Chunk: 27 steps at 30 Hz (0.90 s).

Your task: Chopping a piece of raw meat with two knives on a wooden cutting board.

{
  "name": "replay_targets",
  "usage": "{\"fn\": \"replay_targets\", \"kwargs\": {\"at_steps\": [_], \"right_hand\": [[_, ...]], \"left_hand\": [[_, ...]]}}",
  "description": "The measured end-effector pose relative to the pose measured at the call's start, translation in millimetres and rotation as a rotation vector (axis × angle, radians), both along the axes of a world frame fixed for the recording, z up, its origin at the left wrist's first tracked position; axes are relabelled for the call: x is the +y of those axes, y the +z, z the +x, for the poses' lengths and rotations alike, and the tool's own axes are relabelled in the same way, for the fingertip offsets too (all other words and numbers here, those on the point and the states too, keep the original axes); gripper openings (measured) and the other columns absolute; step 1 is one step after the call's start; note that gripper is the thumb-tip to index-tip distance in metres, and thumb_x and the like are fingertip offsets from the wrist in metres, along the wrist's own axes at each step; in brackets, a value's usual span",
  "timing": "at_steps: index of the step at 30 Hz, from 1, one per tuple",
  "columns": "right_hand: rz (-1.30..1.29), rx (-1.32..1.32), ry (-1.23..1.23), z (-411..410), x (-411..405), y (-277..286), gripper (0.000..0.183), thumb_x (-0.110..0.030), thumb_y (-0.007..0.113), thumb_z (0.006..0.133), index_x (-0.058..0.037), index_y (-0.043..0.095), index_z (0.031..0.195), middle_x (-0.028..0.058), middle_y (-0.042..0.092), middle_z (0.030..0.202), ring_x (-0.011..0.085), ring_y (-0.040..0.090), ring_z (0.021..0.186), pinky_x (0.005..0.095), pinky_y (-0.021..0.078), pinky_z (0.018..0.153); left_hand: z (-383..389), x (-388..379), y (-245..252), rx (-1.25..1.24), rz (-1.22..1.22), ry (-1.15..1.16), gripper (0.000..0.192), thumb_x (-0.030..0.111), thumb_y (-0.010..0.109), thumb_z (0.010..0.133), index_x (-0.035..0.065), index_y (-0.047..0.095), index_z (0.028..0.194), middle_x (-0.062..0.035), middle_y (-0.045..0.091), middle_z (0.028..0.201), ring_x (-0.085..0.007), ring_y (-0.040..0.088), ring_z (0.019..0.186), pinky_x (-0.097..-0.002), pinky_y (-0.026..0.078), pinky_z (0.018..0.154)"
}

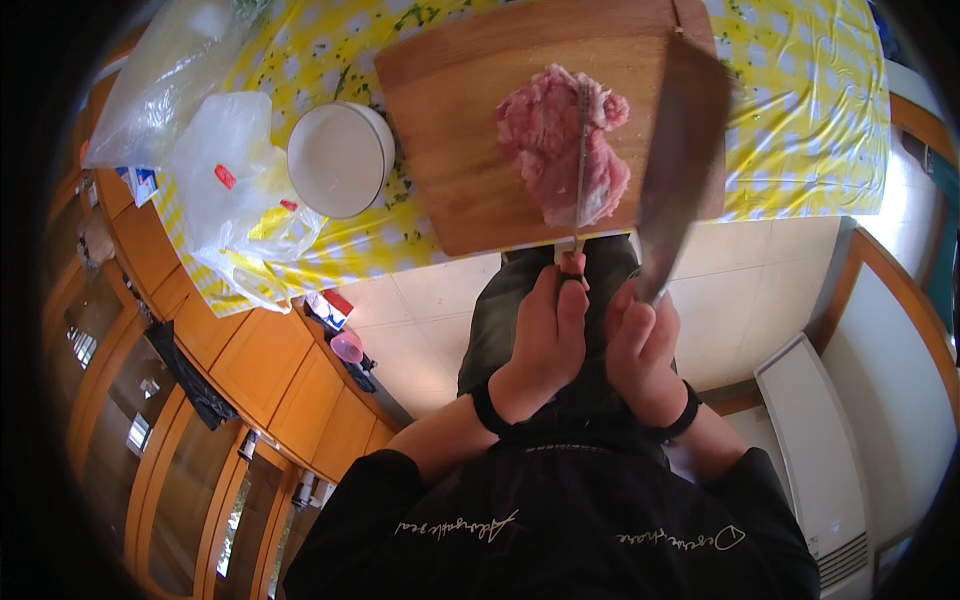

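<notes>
My left hand [541, 337] is closed around the reddish handle of a knife [580, 187], whose blade appears edge-on as a thin line. That blade lies across a slab of raw pink meat [532, 142]; whether it is cutting in or only touching cannot be told. A broad cleaver [684, 142] is gripped in my right hand [643, 337], its blade slightly blurred and angled over the right part of the wooden cutting board [442, 135]. The meat, with pale fatty patches, rests near the middle of the board.
Left of the board stands a white bowl [334, 161]. Clear plastic bags [225, 165] lie beyond it on the yellow checked tablecloth [802, 142], which has scattered green bits. Orange wooden cabinets [259, 364] line the left side; a white appliance [814, 450] stands at right.
</notes>
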State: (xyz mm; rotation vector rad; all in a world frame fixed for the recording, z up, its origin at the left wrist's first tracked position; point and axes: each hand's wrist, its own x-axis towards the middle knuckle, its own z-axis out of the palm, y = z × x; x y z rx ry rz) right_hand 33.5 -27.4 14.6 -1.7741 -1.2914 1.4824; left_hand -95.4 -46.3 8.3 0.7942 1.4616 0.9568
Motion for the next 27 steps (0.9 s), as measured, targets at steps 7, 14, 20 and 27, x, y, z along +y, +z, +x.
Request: {"fn": "replay_targets", "kwargs": {"at_steps": [7,14,20,27], "right_hand": [[-0.004,-0.069,0.082,-7,-9,-11,0.021,-0.019,0.046,0.100,-0.0007,0.052,0.091,0.0181,0.057,0.070,0.0371,0.057,0.062,0.0406,0.0452,0.057],[0.056,0.061,0.057,-12,-9,-6,0.025,-0.022,0.045,0.101,-0.0005,0.053,0.091,0.0203,0.057,0.070,0.0401,0.057,0.062,0.0412,0.0447,0.056],[0.027,-0.017,0.106,-21,-12,-14,0.025,-0.022,0.045,0.101,0.0001,0.054,0.093,0.0216,0.059,0.073,0.0419,0.060,0.066,0.0456,0.0451,0.058],[0.026,0.106,0.044,-22,-5,-6,0.026,-0.022,0.043,0.102,-0.0009,0.053,0.090,0.0163,0.058,0.067,0.0352,0.058,0.060,0.0408,0.0449,0.055]], "left_hand": [[0,-15,2,0.055,-0.091,0.021,0.050,0.041,0.037,0.106,-0.0024,0.050,0.127,-0.0016,0.052,0.079,-0.0076,0.043,0.057,-0.0228,0.034,0.051],[-8,-17,-4,0.024,-0.129,0.068,0.055,0.047,0.039,0.104,-0.0026,0.050,0.126,-0.0017,0.052,0.079,-0.0072,0.044,0.059,-0.0213,0.034,0.053],[-17,-8,5,0.034,0.033,0.047,0.038,0.029,0.038,0.107,-0.0009,0.051,0.128,-0.0012,0.052,0.079,-0.0072,0.044,0.061,-0.0225,0.037,0.056],[-14,-11,3,-0.019,-0.098,0.095,0.038,0.028,0.040,0.107,-0.0017,0.052,0.127,-0.0029,0.054,0.079,-0.0082,0.048,0.064,-0.0234,0.040,0.059]]}}
